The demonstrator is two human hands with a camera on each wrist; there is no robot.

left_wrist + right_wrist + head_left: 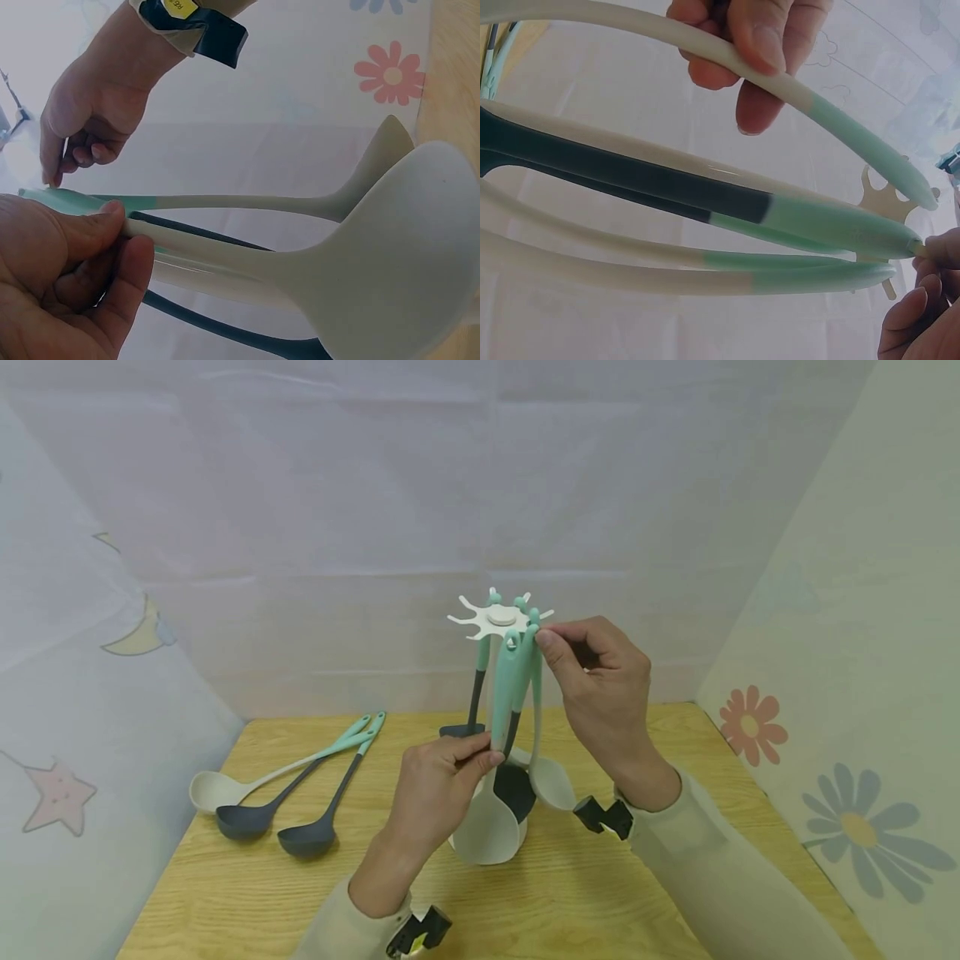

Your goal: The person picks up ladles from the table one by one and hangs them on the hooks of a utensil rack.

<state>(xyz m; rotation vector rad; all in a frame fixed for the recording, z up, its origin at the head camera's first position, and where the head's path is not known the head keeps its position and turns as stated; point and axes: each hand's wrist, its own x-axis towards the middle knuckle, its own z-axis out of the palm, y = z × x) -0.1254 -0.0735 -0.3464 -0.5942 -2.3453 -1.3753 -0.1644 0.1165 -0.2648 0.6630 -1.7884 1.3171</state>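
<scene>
A white utensil stand [491, 628] with hooked arms carries several mint-handled utensils. My left hand [438, 789] pinches a cream broad-headed utensil [483, 837] low on its handle between thumb and fingers. Its mint end leans up near the rim of hooks, and its head hangs in front of the stand's base. My right hand [611, 689] pinches the tip of a stand hook, right at the mint end of a dark utensil [652, 176]. Behind it hang a cream ladle [553, 785] on the right and another dark utensil [461, 730] on the left.
On the wooden table [225, 902], left of the stand, lie a cream ladle [213, 791] and two dark ladles, one of them [307, 839] nearest the front. Their mint handles cross toward the back. Fabric walls [337, 527] with printed flowers and stars surround the table.
</scene>
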